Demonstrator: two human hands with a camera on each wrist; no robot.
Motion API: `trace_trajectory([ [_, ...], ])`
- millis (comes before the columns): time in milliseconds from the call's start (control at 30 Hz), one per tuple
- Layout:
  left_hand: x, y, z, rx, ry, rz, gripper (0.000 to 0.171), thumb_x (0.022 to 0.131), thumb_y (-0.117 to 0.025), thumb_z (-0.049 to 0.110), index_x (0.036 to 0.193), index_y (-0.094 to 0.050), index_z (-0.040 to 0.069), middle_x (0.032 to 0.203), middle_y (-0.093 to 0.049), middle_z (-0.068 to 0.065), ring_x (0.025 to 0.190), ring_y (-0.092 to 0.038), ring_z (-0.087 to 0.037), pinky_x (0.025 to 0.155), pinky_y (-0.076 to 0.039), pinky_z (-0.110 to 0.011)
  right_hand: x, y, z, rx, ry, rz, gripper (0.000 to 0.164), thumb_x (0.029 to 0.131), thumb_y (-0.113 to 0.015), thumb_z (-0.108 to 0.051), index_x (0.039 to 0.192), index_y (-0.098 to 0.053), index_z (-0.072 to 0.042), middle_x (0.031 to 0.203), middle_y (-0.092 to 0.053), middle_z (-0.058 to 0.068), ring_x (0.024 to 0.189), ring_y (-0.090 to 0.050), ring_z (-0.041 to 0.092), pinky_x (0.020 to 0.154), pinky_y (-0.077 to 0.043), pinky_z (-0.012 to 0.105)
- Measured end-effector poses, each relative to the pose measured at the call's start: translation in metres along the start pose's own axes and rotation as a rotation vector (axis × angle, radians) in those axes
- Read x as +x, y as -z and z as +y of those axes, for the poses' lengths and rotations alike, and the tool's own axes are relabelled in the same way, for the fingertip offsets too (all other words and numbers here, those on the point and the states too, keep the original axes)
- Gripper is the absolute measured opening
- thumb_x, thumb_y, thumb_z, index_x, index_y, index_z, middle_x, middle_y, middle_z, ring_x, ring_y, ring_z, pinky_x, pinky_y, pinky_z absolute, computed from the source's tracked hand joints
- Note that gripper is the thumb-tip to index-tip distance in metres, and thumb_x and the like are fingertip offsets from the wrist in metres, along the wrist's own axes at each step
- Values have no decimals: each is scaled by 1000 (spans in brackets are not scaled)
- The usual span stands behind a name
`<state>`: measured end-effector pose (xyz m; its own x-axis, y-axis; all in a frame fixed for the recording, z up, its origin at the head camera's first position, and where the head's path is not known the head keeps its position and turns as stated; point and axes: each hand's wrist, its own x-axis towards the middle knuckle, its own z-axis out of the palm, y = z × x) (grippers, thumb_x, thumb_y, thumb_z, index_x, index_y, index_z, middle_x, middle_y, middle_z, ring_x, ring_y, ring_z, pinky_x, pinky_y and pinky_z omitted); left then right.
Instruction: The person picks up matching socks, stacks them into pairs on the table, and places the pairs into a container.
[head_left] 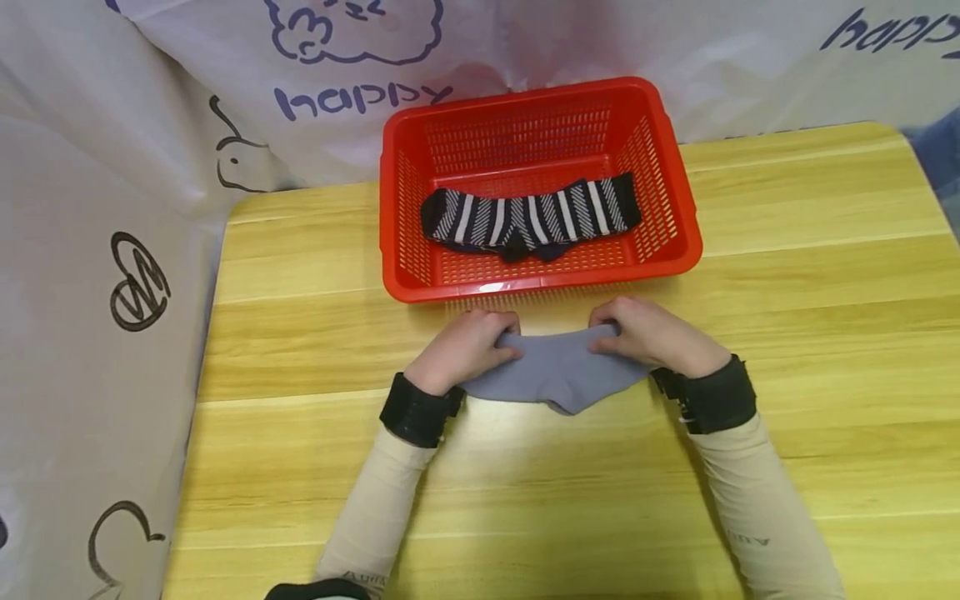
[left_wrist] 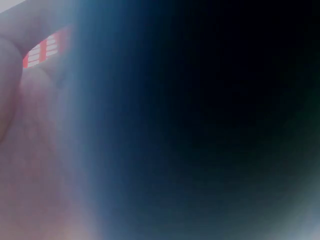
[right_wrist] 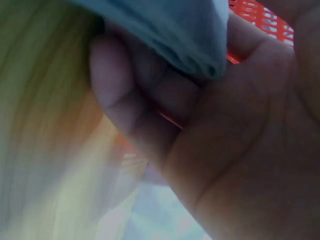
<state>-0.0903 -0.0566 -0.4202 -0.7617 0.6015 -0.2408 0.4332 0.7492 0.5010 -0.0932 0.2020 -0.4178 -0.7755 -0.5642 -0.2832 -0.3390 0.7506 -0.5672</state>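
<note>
A grey-blue sock (head_left: 558, 367) is stretched sideways between my two hands, just in front of the red basket. My left hand (head_left: 467, 346) pinches its upper edge near the left end, thumb on top. Near the other end, my right hand (head_left: 648, 333) pinches the same edge with the thumb over the fabric. The right wrist view shows the sock's folded end (right_wrist: 190, 45) lying against the curled fingers (right_wrist: 112, 75). Most of the left wrist view is covered by dark, blurred material, with part of the left hand (left_wrist: 35, 150) at its left side.
Behind the hands stands a red plastic basket (head_left: 540, 287) with perforated walls. Black-and-white striped socks (head_left: 532, 217) lie in it, over something dark blue. The wooden table (head_left: 300, 350) extends to both sides. White cloth with drawings (head_left: 360, 50) hangs along the back and left.
</note>
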Motion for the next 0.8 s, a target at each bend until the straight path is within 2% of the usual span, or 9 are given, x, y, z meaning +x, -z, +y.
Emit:
trace_trajectory([
  [233,-10,16,-9,-75,56,-137,15,87,-74,21,90,-67,8,76,-55,-1,74,-52,-16,70,-41,-27,-8,12,7,77,9,-14,11,88,-73,-17,80,-67,-13,73,-59,-5,70,-50,11,70,-41,27],
  [333,-16,25,-11,-126,44,-174,15,88,-74,22,85,-65,10,73,-51,1,71,-50,-14,67,-39,-25,-16,20,6,121,39,3,7,89,-72,-17,84,-70,-14,76,-63,-6,70,-52,9,69,-43,24],
  [400,-22,33,-11,-158,12,-176,17,88,-74,23,82,-63,12,72,-49,3,69,-48,-12,66,-38,-24,-22,26,3,146,57,18,5,90,-71,-18,87,-72,-15,76,-63,-6,69,-53,8,68,-43,23],
  [567,-41,54,-7,-226,-82,-112,19,89,-73,28,80,-61,17,68,-46,8,63,-45,-7,62,-36,-21,-39,43,-7,233,71,88,7,92,-70,-24,97,-73,-20,83,-66,-7,74,-55,6,68,-46,22],
  [633,-48,62,-6,-259,-110,-72,16,89,-73,28,82,-63,17,69,-48,9,63,-46,-6,61,-36,-21,-44,49,-11,270,66,150,8,91,-70,-22,99,-73,-22,87,-68,-7,75,-56,6,69,-46,21],
  [700,-54,70,-5,-306,-127,-31,11,89,-73,24,87,-67,16,73,-55,7,65,-50,-7,61,-38,-20,-45,54,-16,285,54,231,10,91,-71,-21,100,-74,-22,87,-68,-8,69,-52,7,65,-43,21],
  [767,-58,79,-4,-354,-111,11,10,89,-72,21,95,-70,14,79,-62,4,69,-55,-9,63,-43,-20,-43,60,-22,294,40,324,11,89,-73,-19,100,-74,-22,82,-66,-10,60,-45,9,58,-37,23],
  [800,-60,84,-4,-369,-103,39,10,90,-72,20,95,-70,12,78,-61,1,69,-55,-11,63,-43,-21,-42,63,-26,299,36,364,12,89,-73,-18,100,-74,-21,76,-62,-10,55,-41,11,54,-34,24],
])
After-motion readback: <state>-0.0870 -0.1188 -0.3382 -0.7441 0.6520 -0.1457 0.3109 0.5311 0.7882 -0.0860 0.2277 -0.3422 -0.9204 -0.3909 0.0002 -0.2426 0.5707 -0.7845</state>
